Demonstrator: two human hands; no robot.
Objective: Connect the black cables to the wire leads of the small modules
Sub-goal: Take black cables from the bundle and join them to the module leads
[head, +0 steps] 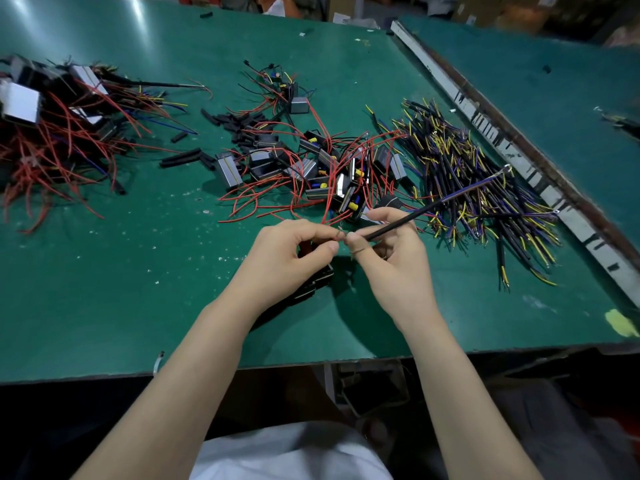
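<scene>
My left hand [291, 251] pinches the bare end of a red wire lead [333, 238] between thumb and fingers, and a small black module [313, 284] lies under its palm. My right hand [388, 244] pinches a black cable [408, 220] near its stripped end. The cable slants up to the right, ending in blue and yellow wires with a ring terminal [507, 169]. The two wire ends meet between my fingertips. Just beyond my hands lies a heap of small modules [311, 168] with red leads. To the right is a pile of black cables [485, 188].
A second heap of modules with red wires [52, 123] covers the far left of the green table [138, 289]. Short black sleeve pieces [194, 155] are scattered in the middle. A metal strip [519, 161] runs diagonally on the right, dividing off another green table.
</scene>
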